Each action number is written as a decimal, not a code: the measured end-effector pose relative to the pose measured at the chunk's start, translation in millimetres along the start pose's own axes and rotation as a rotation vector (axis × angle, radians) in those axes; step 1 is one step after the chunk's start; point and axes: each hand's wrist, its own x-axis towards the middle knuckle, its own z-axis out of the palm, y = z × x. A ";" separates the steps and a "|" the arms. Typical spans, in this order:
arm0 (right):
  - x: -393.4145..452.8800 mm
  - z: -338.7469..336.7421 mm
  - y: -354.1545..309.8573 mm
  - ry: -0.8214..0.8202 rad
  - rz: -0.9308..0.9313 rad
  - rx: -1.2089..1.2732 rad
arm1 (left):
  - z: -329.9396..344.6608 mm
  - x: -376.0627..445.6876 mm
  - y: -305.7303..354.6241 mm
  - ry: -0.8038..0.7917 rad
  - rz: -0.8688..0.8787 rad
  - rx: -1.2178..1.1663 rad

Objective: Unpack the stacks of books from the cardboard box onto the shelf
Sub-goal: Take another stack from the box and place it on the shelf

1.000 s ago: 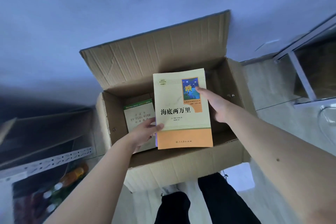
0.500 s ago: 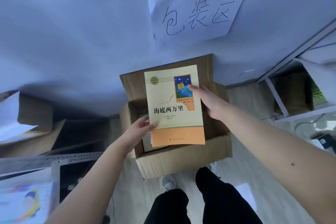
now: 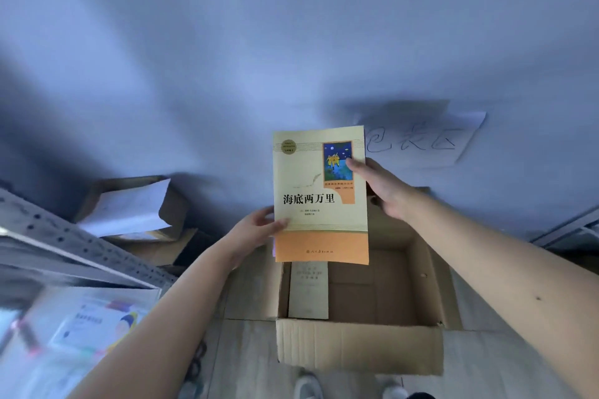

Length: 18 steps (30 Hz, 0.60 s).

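I hold a stack of books [image 3: 319, 204] in the air above the open cardboard box [image 3: 359, 347]; its top cover is cream and orange with a small blue picture. My left hand [image 3: 256, 230] grips the stack's left edge, thumb on the cover. My right hand [image 3: 379, 186] grips its right edge near the top. Inside the box a pale book [image 3: 308, 290] lies at the left, and the rest of the bottom is bare cardboard. The metal shelf [image 3: 74, 246] stands at the left.
Colourful books [image 3: 87, 324] lie on the shelf's lower left. Open cartons with white paper [image 3: 129, 209] sit behind the shelf. A handwritten paper sign [image 3: 421, 142] hangs on the blue wall. Another metal rack [image 3: 570, 230] shows at the right edge. My shoes [image 3: 308, 389] stand before the box.
Both hands have lifted the stack of books up out of the box. My view has risen and swung left, bringing the shelf into sight.
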 end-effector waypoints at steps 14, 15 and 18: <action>-39.8 25.9 -101.5 -0.382 -0.250 -0.205 | 24.5 -148.6 48.8 0.478 0.022 -0.076; -43.9 32.0 -105.5 -0.418 -0.270 -0.213 | 27.9 -162.4 47.8 0.521 0.020 -0.076; -60.1 54.6 -114.2 -0.528 -0.317 -0.229 | 39.6 -203.0 44.4 0.643 0.027 -0.106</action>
